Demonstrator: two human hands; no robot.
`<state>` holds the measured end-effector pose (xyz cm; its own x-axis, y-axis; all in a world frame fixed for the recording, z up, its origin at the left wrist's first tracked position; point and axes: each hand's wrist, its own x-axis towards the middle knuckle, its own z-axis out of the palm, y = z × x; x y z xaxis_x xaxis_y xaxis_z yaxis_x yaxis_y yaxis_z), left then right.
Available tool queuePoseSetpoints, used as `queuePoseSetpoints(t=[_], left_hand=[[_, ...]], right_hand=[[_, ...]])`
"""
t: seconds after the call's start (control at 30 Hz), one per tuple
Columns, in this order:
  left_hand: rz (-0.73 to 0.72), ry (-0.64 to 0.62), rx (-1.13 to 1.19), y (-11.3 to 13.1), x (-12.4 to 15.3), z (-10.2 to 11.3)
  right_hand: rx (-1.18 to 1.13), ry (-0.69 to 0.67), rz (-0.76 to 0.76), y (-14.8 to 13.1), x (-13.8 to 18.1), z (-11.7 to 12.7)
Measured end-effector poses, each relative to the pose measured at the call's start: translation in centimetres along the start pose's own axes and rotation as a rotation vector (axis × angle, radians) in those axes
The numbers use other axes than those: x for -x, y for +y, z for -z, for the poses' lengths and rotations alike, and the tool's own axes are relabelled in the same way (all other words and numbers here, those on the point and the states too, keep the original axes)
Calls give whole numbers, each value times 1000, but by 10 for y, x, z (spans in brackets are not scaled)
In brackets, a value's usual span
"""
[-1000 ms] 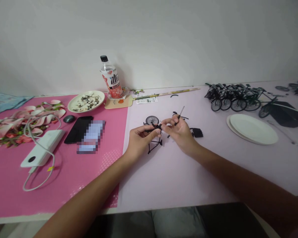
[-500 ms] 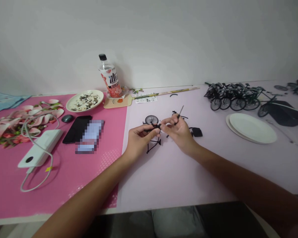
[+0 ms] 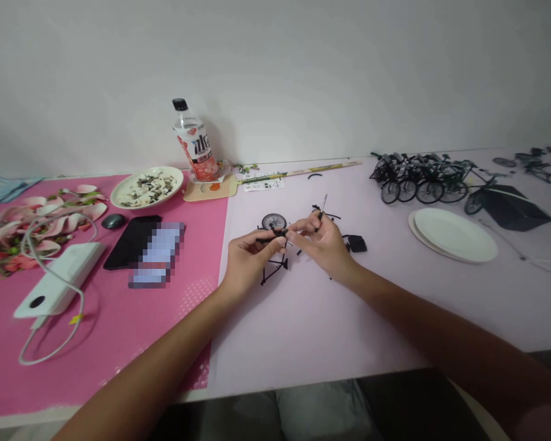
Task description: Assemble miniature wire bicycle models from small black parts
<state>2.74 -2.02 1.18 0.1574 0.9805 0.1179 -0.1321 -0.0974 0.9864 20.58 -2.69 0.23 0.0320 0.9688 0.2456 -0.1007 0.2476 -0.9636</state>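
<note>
My left hand (image 3: 248,262) is closed, pinching a small black model bicycle part (image 3: 280,233) between thumb and fingers. Across from it, my right hand (image 3: 324,246) has its thumb and fingertip at the same part. A small screwdriver (image 3: 322,211) with a thin metal tip is tucked in the right fingers, its tip pointing up and away. A spoked black wheel (image 3: 274,222) shows just beyond the left fingers, and a thin black bicycle frame (image 3: 275,269) shows below them. Whether these join the pinched part is hidden. Near my right hand lies a black basket-like piece (image 3: 357,244).
Several assembled model bicycles (image 3: 417,177) stand at the back right, near stacked white plates (image 3: 457,236) and a black box-like piece (image 3: 517,208). Leftward are a drink bottle (image 3: 196,147), a dish of small parts (image 3: 147,187), phones (image 3: 131,242), a power bank (image 3: 59,278) and artificial petals (image 3: 50,214).
The whole scene has shifted slightly left in view. My hands keep their hold at the black part, and the screwdriver in my right hand is tilted a little more upright.
</note>
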Motion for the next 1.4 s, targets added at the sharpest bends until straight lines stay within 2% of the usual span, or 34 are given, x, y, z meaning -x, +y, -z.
queuePoseSetpoints(t=[0.23,0.67,1.17,1.4], left_hand=[[6,9,24,3,-1,-1],[-21,2,-40,4,0,1],[-362,-46,-248,-3,1,6],[-286,-3,-136,-9,2,4]], right_hand=[[-78,-4,-60,-1,0,-2],[-112,-33,-42,2,-1,-2],[-48,-91,-14,0,-2,0],[-1,-49,-13,-2,-1,-1]])
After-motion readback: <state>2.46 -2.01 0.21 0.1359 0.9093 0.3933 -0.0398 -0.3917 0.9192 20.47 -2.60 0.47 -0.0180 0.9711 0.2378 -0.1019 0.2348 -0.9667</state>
